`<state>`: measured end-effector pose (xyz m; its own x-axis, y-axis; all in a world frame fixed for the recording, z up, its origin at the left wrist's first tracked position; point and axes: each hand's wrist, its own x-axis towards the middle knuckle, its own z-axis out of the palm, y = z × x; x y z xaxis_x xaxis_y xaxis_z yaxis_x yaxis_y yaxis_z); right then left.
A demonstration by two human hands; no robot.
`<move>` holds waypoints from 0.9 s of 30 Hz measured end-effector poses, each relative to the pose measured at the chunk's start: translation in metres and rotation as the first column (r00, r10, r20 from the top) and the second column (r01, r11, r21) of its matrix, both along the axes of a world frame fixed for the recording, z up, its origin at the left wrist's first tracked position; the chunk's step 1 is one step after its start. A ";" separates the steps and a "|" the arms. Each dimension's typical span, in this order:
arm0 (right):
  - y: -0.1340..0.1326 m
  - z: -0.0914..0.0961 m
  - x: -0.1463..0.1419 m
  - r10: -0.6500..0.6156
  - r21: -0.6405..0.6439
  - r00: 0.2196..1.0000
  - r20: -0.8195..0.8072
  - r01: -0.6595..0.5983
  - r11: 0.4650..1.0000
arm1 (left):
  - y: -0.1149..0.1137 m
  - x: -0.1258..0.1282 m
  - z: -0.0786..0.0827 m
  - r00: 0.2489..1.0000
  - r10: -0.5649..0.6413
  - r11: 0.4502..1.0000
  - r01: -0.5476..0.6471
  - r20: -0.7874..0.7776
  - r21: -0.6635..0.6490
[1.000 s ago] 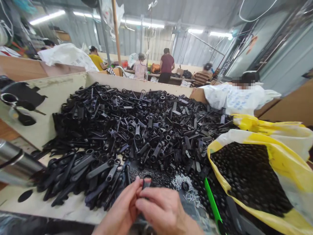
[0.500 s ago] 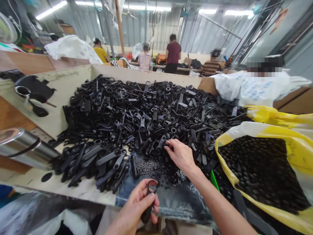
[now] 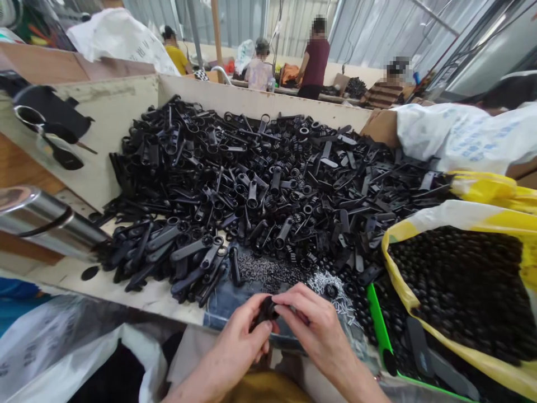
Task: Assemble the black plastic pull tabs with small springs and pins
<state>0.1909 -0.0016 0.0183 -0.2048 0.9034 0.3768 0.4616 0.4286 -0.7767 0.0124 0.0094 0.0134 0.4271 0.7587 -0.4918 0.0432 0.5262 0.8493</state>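
Observation:
My left hand (image 3: 239, 347) and my right hand (image 3: 312, 330) meet at the near edge of the bench, both pinched on one small black plastic part (image 3: 265, 310) held between the fingertips. Just beyond them lie a patch of tiny dark springs (image 3: 264, 271) and a scatter of small silver pins (image 3: 331, 285). Behind that a big heap of black plastic handle pieces (image 3: 260, 184) fills the wooden tray (image 3: 121, 140).
A yellow bag of small black round pieces (image 3: 457, 291) sits at the right beside a green bin edge (image 3: 375, 327). A steel cylinder (image 3: 42, 221) juts in at the left. White sacks (image 3: 457, 134) lie at the right. Several people work at a far bench.
My right hand has come back from the heap to meet my left hand, and both now pinch the same black part. The view has tilted down.

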 end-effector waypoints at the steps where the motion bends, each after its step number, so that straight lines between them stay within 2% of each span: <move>1: -0.001 -0.002 0.000 -0.005 0.008 1.000 -0.001 0.005 1.000 | -0.001 -0.001 0.001 1.000 -0.011 1.000 0.011 -0.010 0.002; 5: -0.001 -0.003 0.002 0.002 0.034 1.000 0.004 -0.002 0.999 | -0.004 -0.005 0.003 0.999 -0.041 0.998 0.042 -0.032 0.047; 8: -0.004 0.000 0.002 0.016 0.044 0.999 0.029 -0.017 0.999 | -0.008 -0.009 -0.003 0.996 -0.048 0.994 0.054 -0.069 0.092; 13: -0.012 0.001 0.001 0.038 0.032 0.995 0.093 -0.041 0.999 | -0.018 -0.015 -0.013 0.980 0.031 0.985 0.004 -0.196 0.175; 19: -0.018 0.006 -0.001 0.054 0.007 0.992 0.110 -0.055 0.998 | -0.023 -0.019 -0.002 0.938 -0.032 0.974 0.106 -0.344 0.198; 22: -0.023 0.004 0.000 0.043 -0.007 0.998 0.049 -0.042 0.999 | -0.023 -0.021 0.008 0.939 -0.037 0.971 0.114 -0.342 0.210; 25: -0.035 -0.007 0.001 -0.057 -0.077 0.998 -0.040 0.053 0.996 | -0.025 -0.024 0.016 0.954 -0.147 0.948 0.211 -0.260 0.239; 27: -0.045 -0.018 -0.002 -0.120 -0.150 0.987 -0.110 0.103 0.983 | -0.030 -0.027 0.015 0.963 -0.208 0.934 0.248 -0.172 0.259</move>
<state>0.1894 -0.0470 0.0008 -0.0618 0.9643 0.2574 0.4017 0.2601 -0.8780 -0.0149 -0.0203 0.0281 0.5465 0.7632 -0.3447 0.2628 0.2345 0.9359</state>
